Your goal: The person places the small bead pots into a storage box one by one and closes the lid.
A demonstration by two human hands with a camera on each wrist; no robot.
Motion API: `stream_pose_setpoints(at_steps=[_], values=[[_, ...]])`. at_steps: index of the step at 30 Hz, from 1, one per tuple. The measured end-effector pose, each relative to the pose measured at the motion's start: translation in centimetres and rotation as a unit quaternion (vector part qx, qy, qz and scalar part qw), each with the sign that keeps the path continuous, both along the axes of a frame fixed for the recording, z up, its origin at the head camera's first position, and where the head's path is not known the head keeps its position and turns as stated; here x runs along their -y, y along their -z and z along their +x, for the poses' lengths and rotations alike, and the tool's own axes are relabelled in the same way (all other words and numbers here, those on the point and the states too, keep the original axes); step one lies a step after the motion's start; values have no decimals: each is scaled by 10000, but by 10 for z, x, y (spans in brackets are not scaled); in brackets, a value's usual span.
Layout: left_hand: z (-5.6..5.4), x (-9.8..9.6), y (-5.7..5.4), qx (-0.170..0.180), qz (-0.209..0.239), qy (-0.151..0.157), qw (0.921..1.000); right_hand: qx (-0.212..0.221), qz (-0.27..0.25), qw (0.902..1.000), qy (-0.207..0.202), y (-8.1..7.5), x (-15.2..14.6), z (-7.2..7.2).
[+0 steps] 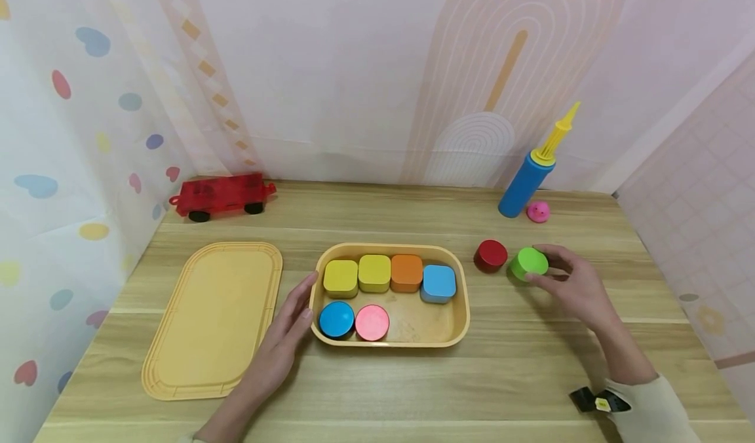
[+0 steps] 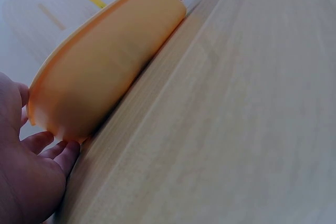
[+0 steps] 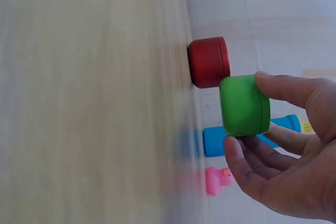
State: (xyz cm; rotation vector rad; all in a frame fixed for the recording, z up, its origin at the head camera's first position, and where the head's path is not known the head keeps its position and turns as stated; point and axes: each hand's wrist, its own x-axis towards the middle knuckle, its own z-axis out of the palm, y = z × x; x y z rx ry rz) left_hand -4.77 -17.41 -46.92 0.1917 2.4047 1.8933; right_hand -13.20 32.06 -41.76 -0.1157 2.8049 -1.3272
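Observation:
My right hand (image 1: 580,293) pinches a green round lidded tub (image 1: 529,264) between thumb and fingers. In the right wrist view the green tub (image 3: 242,105) hangs off the table surface. A dark red round tub (image 1: 490,256) stands just left of it. Fingers of my left hand (image 1: 277,351) rest along the left end of a yellow-orange plastic bin (image 1: 392,343), with fingertips at its wall in the left wrist view. Inside the bin a back row holds two yellow square tubs (image 1: 341,277), an orange one (image 1: 406,272) and a light blue one (image 1: 438,282). At front left sit a blue round tub (image 1: 337,319) and a pink one (image 1: 372,323).
A flat yellow-orange lid (image 1: 212,318) lies left of the bin. At the back left stands a red toy wagon (image 1: 221,195) with black wheels. A blue and yellow hand pump (image 1: 527,182) stands upright, slightly tilted in view, beside a pink rubber duck (image 1: 538,211). Fabric walls surround the wooden table.

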Motion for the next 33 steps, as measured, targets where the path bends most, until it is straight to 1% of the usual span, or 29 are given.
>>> stream_pose_setpoints(at_steps=[5, 18, 24, 33], values=[[0, 0, 0, -37, 22, 11, 10000, -280, -22, 9996, -45, -5, 0, 2], [0, 0, 1, -21, 1, 5, 10000, -463, -236, 9986, -95, -21, 11, 12], [0, 0, 0, 27, -3, -2, 10000, -746, -280, 9965, -266, -29, 22, 20], [0, 0, 0, 50, -22, -9, 10000, -1231, -449, 9893, -647, -37, 42, 30]])
